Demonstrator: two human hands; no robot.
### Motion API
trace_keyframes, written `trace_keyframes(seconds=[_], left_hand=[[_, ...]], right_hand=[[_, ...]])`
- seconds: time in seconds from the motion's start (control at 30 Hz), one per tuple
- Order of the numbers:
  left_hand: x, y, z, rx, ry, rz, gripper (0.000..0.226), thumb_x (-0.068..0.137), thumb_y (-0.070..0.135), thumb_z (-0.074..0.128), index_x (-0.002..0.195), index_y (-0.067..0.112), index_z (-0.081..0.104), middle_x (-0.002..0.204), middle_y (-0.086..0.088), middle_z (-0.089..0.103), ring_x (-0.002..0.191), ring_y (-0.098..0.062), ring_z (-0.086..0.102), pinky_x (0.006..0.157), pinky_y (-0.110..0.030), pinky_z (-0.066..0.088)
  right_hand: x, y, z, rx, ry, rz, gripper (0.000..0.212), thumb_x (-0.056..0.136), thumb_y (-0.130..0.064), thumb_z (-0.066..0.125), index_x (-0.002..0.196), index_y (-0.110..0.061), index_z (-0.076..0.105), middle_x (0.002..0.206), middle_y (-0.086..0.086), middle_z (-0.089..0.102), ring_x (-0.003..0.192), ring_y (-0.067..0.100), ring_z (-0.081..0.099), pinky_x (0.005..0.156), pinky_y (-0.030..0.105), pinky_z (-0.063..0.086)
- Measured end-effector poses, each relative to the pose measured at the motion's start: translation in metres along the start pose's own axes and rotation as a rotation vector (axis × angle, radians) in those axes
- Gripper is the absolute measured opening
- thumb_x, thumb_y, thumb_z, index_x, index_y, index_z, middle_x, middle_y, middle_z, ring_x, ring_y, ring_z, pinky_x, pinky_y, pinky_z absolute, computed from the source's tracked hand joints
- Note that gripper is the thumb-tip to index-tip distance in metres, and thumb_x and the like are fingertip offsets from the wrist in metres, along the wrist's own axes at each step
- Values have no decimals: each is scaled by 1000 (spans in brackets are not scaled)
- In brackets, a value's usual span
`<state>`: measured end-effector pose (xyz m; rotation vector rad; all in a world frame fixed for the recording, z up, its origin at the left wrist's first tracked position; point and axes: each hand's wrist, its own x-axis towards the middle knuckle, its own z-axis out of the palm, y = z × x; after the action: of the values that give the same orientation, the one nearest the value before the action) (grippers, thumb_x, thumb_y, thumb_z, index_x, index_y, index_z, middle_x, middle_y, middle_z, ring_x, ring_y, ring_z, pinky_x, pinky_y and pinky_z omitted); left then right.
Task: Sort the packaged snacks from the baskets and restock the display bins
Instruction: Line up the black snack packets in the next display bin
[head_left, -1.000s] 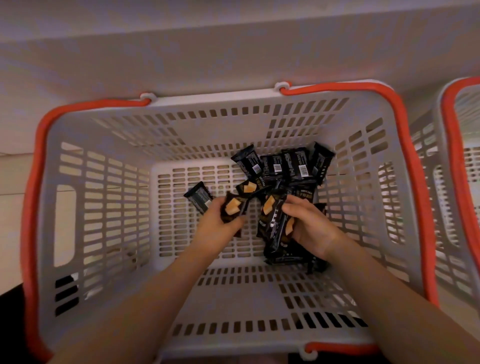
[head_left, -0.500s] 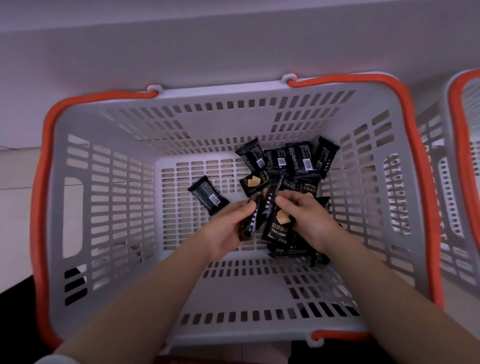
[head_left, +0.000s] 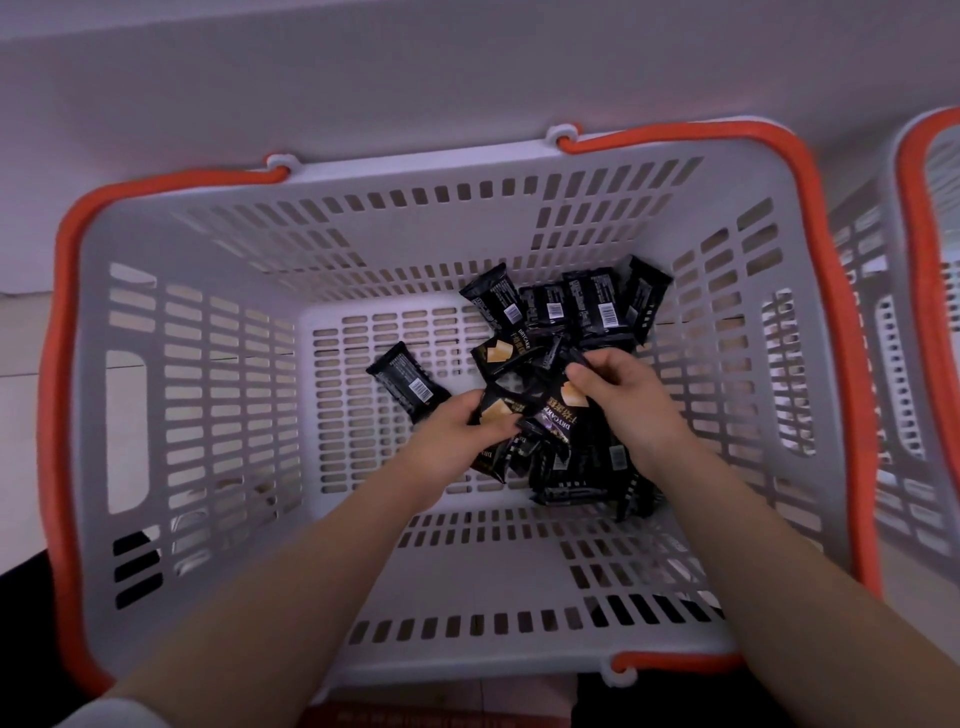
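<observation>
Black foil snack packets (head_left: 561, 312) lie heaped in the grey slotted plastic basket (head_left: 218, 415); left hand (head_left: 447, 441) and right hand (head_left: 628, 400) each pinch packets, apparently gathering a bundle for restocking.

Two bare forearms reach in from the bottom edge, one on each side, each ending in a bare hand: the left hand (head_left: 451, 441) and the right hand (head_left: 631, 400). No rings, watch or bracelet show on either wrist. At the lower left corner, a sliver of white sleeve (head_left: 111, 714) covers the left arm near the elbow. The fingernails look short and unpainted.
</observation>
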<state>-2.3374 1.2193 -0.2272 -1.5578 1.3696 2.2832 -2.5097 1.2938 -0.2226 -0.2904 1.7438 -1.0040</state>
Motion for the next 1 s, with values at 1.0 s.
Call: trace_keyframes(seconds=[1.0], left_hand=[[8, 6, -24, 569, -38, 59, 32, 80, 42, 67, 103, 28, 50, 91, 8, 65, 83, -13, 65, 73, -30, 53]], right_hand=[[4, -17, 31, -824, -185, -484, 29, 99, -17, 39, 113, -4, 61, 112, 10, 57, 102, 21, 54, 82, 25, 37]])
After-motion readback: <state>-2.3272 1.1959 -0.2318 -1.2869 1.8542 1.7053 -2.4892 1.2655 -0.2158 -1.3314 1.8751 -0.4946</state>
